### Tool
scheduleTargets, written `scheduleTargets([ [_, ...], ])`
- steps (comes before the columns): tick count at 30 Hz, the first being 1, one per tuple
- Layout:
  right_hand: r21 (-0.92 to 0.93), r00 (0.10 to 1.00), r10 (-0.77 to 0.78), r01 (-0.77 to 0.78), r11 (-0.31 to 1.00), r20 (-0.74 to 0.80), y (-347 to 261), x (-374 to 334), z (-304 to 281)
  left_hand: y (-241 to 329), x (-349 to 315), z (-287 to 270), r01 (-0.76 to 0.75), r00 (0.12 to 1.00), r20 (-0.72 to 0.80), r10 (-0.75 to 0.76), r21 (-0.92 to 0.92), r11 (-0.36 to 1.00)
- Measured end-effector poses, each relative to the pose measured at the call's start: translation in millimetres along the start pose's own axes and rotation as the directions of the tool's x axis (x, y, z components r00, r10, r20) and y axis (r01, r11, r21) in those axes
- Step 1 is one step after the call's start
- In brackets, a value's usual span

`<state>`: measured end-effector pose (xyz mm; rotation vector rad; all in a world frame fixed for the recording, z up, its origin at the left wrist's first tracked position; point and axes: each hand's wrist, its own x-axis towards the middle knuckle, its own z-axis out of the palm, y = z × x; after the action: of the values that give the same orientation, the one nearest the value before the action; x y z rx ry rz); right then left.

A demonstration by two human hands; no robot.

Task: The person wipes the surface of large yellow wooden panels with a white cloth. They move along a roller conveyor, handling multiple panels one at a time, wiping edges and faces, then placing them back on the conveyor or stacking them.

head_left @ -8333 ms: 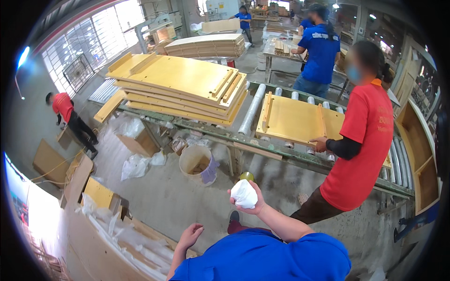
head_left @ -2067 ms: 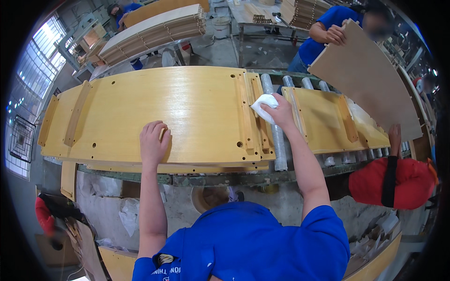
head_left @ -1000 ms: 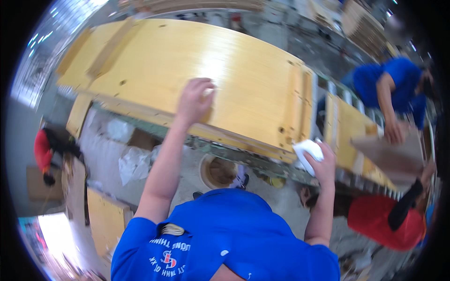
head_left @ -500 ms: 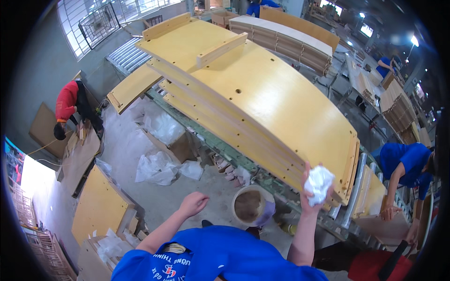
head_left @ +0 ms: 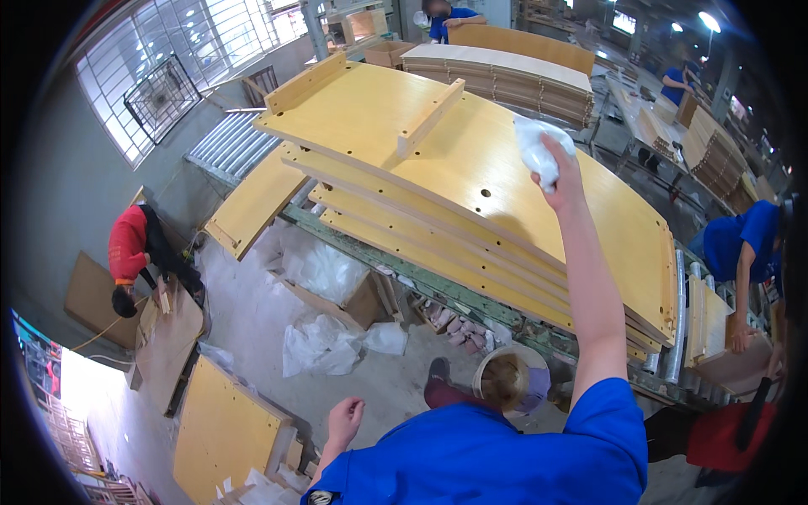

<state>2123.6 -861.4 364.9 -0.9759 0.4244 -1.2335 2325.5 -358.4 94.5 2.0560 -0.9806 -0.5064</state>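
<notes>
My right hand (head_left: 566, 178) is stretched out over the top panel, closed round a crumpled white cloth (head_left: 543, 150). Beneath it lies the yellow wooden panel (head_left: 471, 143), long with a curved far edge, drilled holes and a wooden strip (head_left: 431, 118) standing across it. More yellow panels (head_left: 438, 261) are stacked underneath, on a green-framed roller conveyor (head_left: 404, 279). Whether the cloth touches the panel I cannot tell. Low at my left side, my left hand (head_left: 343, 421) hangs with curled fingers, apart from everything, nothing visible in it.
A bucket (head_left: 512, 383) stands on the floor by the conveyor. Left of it are white plastic sheeting (head_left: 321, 345), a cardboard box (head_left: 362, 303) and leaning yellow boards (head_left: 223, 433). A person in red (head_left: 130, 244) bends at the left; one in blue (head_left: 745, 244) handles boards at the right.
My right hand has swung with the white cloth from the panel's near right edge forward over its surface. My body has turned, and my left hand sits lower in view.
</notes>
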Motion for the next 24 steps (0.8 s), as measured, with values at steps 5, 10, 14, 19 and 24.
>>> scheduleTargets([
  [5, -0.233, 0.984, -0.15, 0.125, 0.964, -0.092, 37, 87, 30, 9, 94, -5, -0.156, 0.976, 0.171, 0.133, 0.134, 0.979],
  [10, -0.517, 0.92, -0.381, 0.282, 0.808, -0.093, 69, 172, 32, -8, 169, -13, 0.044, 0.967, 0.242, -0.082, 0.159, 0.986],
  [14, -0.861, 0.838, -0.54, 0.211, 0.462, -0.084, 91, 213, 35, -31, 187, -21, 0.244, 0.938, 0.207, -0.277, 0.172, 0.955],
  [19, -0.966, 0.825, -0.553, 0.224, 0.131, 0.116, 105, 229, 54, -75, 194, -30, 0.56, 0.775, 0.194, -0.602, 0.233, 0.795],
  [24, -0.978, 0.822, -0.534, 0.204, -0.05, 0.199, 114, 201, 76, -116, 222, -40, 0.476, 0.778, 0.268, -0.568, 0.337, 0.812],
])
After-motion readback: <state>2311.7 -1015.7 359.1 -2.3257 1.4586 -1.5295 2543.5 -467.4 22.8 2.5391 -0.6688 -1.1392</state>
